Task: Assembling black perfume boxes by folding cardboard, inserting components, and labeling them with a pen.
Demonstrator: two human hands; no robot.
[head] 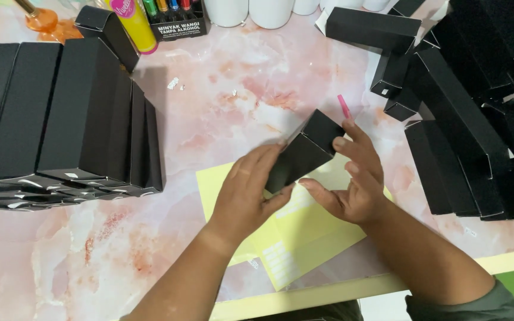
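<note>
Fingers (269, 156) around black box (304, 148) — mid-table

Your left hand (246, 193) and forearm are bare — no rings, no watch; your right hand (355, 178) too — a grey-green sleeve at five o'clock.

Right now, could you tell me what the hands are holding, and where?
A black box: the left hand wraps its lower end, the right hand steadies its side.

Bare table (233, 95) lies open ahead of the hands. Box rows (60, 113) wall the left, loose boxes (471, 119) the right (bottles (150, 18) behind).
</note>
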